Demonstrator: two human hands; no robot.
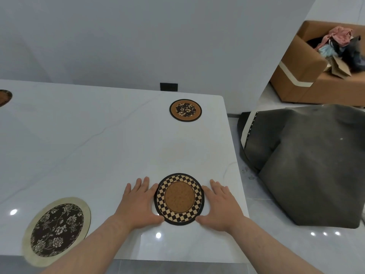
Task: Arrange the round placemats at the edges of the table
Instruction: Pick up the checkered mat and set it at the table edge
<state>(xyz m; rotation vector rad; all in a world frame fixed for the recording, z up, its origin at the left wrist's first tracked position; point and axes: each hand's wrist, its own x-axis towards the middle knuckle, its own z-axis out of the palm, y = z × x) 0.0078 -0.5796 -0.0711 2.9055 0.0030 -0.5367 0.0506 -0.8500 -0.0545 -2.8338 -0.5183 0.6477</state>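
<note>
A round checkered placemat (pixel 179 199) with a brown centre lies flat on the white table (pixel 98 147), near the front right corner. My left hand (pixel 138 204) lies flat on the table against the mat's left rim, fingers straight. My right hand (pixel 219 206) lies flat against its right rim. A larger beige placemat (pixel 57 230) with a dark flower pattern sits at the front left, overhanging the front edge. A small brown placemat (pixel 185 110) with a dark flowered centre lies near the far right corner. Another placemat (pixel 5 97) is cut off at the left.
A grey covered object (pixel 308 165) stands on the floor right of the table. Behind it is a brown seat (pixel 308 76) holding a pile of clothes (pixel 339 50). A black wall socket (pixel 168 87) sits behind the table's far edge.
</note>
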